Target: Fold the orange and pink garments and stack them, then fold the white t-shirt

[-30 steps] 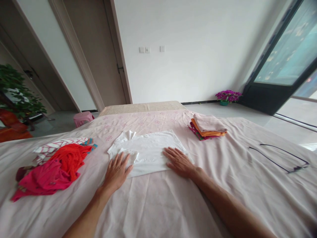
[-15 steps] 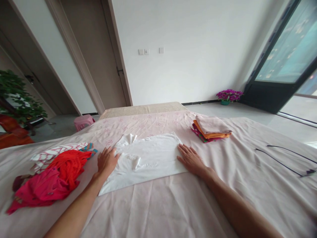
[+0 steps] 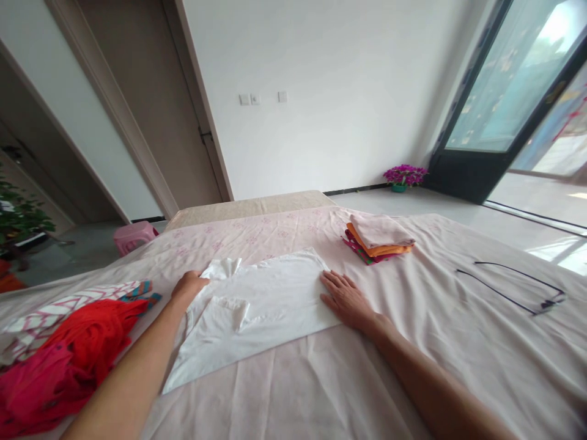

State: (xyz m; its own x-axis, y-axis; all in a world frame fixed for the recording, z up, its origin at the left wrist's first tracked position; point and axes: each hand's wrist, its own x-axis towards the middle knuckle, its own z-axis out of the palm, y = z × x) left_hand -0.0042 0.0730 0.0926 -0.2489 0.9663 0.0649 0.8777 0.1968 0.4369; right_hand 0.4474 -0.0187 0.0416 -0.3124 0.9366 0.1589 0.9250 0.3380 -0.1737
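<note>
A white shirt (image 3: 279, 299) lies flat on the pale pink cloth, its sleeves folded inward on the left part. My left hand (image 3: 189, 288) pinches the shirt's upper left edge, beside the turned-in sleeve; its fingertips are partly hidden by fabric. Flat on the right end of the shirt, my right hand (image 3: 346, 298) has its fingers stretched out and holds nothing. Left of my left forearm is a loose heap with a red garment (image 3: 98, 330), a magenta garment (image 3: 41, 379) and a white patterned garment (image 3: 68, 305).
A folded stack of clothes (image 3: 383, 233) sits beyond my right hand. Eyeglasses (image 3: 518, 293) lie on the pink cloth (image 3: 458, 348) at the right. On the floor are a pink stool (image 3: 132, 237) and a pot of purple flowers (image 3: 406, 176). A glazed door (image 3: 486, 116) stands at the right.
My left hand has moved from resting on the shirt's left side to gripping its upper left edge. The right hand stays flat. The camera view has shifted slightly right.
</note>
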